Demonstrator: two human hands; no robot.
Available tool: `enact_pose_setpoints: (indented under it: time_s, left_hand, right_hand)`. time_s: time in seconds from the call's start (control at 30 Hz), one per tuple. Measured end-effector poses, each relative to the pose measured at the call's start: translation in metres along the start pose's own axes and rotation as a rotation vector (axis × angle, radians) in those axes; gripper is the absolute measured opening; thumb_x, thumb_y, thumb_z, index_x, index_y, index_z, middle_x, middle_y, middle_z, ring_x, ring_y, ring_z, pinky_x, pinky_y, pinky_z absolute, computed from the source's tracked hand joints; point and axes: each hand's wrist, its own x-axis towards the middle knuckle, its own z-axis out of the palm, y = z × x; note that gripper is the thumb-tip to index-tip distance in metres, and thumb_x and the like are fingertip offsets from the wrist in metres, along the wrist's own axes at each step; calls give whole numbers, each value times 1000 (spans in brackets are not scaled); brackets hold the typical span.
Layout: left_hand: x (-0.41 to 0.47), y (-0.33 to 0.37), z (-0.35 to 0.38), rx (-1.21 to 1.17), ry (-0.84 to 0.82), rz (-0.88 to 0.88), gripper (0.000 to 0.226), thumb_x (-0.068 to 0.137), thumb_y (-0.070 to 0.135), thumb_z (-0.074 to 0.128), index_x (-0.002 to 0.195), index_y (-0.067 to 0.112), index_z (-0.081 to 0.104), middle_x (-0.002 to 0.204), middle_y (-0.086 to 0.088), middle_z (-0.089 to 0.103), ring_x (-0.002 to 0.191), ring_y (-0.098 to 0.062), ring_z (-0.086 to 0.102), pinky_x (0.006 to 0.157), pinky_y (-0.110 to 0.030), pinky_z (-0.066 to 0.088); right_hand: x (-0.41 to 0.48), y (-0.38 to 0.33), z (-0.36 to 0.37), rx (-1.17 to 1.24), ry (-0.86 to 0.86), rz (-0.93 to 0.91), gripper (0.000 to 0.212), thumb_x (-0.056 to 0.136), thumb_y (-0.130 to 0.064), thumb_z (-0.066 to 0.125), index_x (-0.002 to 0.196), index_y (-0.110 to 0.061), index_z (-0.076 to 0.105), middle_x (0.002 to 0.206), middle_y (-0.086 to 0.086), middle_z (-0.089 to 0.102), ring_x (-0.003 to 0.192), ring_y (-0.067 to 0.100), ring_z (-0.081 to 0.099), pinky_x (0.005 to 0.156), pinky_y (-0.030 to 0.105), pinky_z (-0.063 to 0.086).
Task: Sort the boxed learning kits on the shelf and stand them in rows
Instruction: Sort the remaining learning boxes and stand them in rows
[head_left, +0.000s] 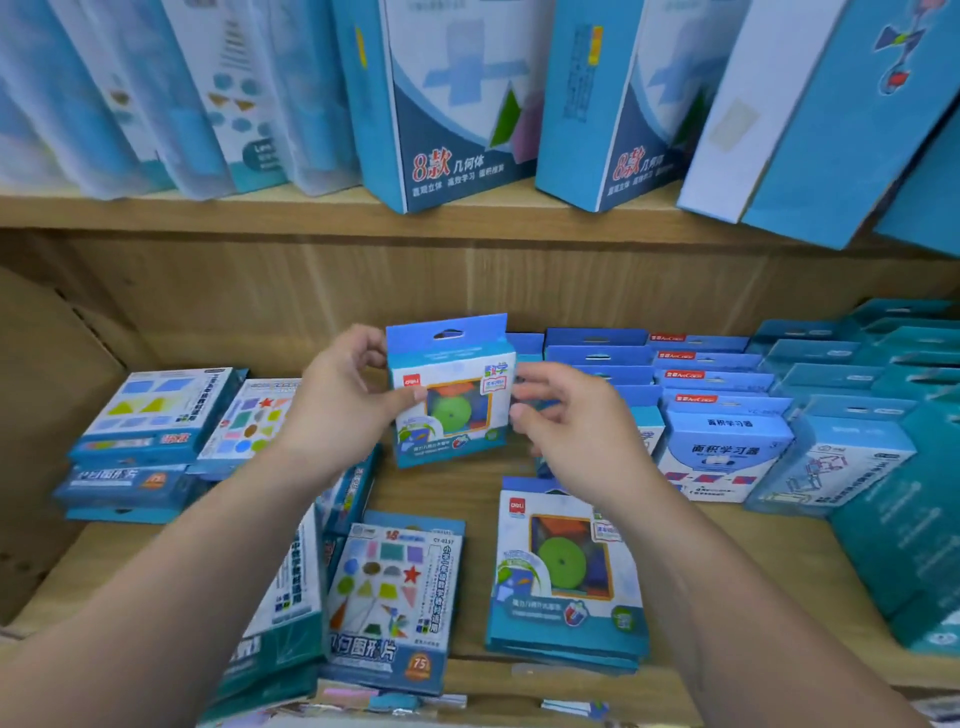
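Note:
A small blue boxed kit with a green disc behind its window stands upright near the back of the wooden shelf. My left hand grips its left edge, thumb on the front. My right hand is at its right edge, fingers curled and touching the side. A matching kit with a green disc lies flat on a low stack at the front. A kit printed with coloured shapes lies flat to its left. Blue boxes stand in rows behind my right hand.
Flat stacks of shape kits lie at the left. White-and-blue boxes and teal boxes stand in rows at the right. Tall blue boxes fill the upper shelf. A cardboard wall closes the left side.

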Motion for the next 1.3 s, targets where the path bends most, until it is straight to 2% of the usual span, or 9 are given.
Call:
enact_pose_setpoints:
  time_s: [0.27, 0.4, 0.57, 0.7, 0.83, 1.0, 1.1, 1.2, 1.3]
  left_hand:
    - [34, -41, 13, -3, -194, -45, 33, 81, -6, 76, 97, 18, 59, 110, -16, 64, 85, -29, 70, 76, -53, 57]
    - [43, -47, 27, -2, -163, -28, 31, 83, -5, 74, 102, 16, 61, 99, -3, 69, 83, -14, 68, 84, -40, 60]
    - [50, -53, 35, 86, -81, 12, 34, 79, 2, 81, 101, 20, 62, 89, -1, 67, 75, -12, 62, 70, -28, 55]
    - [54, -60, 43, 125, -35, -13, 43, 75, 11, 86, 105, 24, 58, 82, 1, 63, 69, -11, 62, 68, -30, 52]
    - [56, -61, 43, 193, -51, -91, 54, 71, 23, 90, 114, 21, 58, 89, 2, 71, 84, -16, 70, 78, -42, 59]
    - [36, -45, 36, 276, 15, -111, 57, 71, 24, 90, 116, 18, 55, 103, 0, 65, 95, -17, 63, 73, -27, 49]
    - [4, -33, 33, 328, 67, -80, 48, 76, 30, 86, 112, 23, 56, 102, 4, 60, 84, -11, 56, 64, -22, 39]
    - [-32, -26, 36, 274, -85, -107, 32, 79, 37, 82, 101, 31, 60, 88, 2, 66, 55, -5, 51, 54, -27, 39]
    - [-61, -21, 49, 256, -318, -198, 24, 82, 45, 77, 97, 28, 68, 82, -2, 69, 52, -8, 58, 51, -25, 43]
  right_hand:
    - [-38, 25, -19, -282, 52, 20, 31, 80, -40, 79, 108, -28, 75, 95, -19, 70, 88, -5, 62, 78, 18, 51]
    - [-56, 40, -29, -454, 94, 114, 64, 62, -63, 82, 115, -28, 71, 96, -15, 57, 87, -1, 55, 73, 20, 45]
    - [-69, 45, -30, -506, -89, 331, 91, 55, -74, 80, 132, -34, 55, 108, -14, 45, 95, 4, 47, 76, 23, 40]
    - [-71, 51, -29, -478, -58, 360, 86, 54, -72, 81, 126, -28, 59, 104, -13, 49, 91, 5, 47, 70, 23, 38]
    - [-73, 55, -28, -430, -45, 333, 59, 52, -74, 81, 92, -38, 55, 95, -16, 51, 87, 4, 52, 64, 22, 40]
    - [-75, 62, -27, -363, 3, 332, 58, 50, -70, 85, 86, -33, 57, 91, -14, 56, 82, 3, 57, 67, 31, 50]
    - [-78, 69, -24, -325, 42, 320, 60, 50, -70, 85, 88, -33, 56, 91, -14, 57, 82, 2, 56, 68, 32, 50]
    - [-80, 72, -23, -283, 61, 319, 60, 51, -67, 86, 88, -34, 53, 93, -14, 57, 83, 2, 56, 64, 29, 50]
    - [-81, 74, -21, -223, 102, 286, 62, 48, -63, 89, 88, -34, 53, 95, -12, 57, 80, 1, 56, 61, 24, 45]
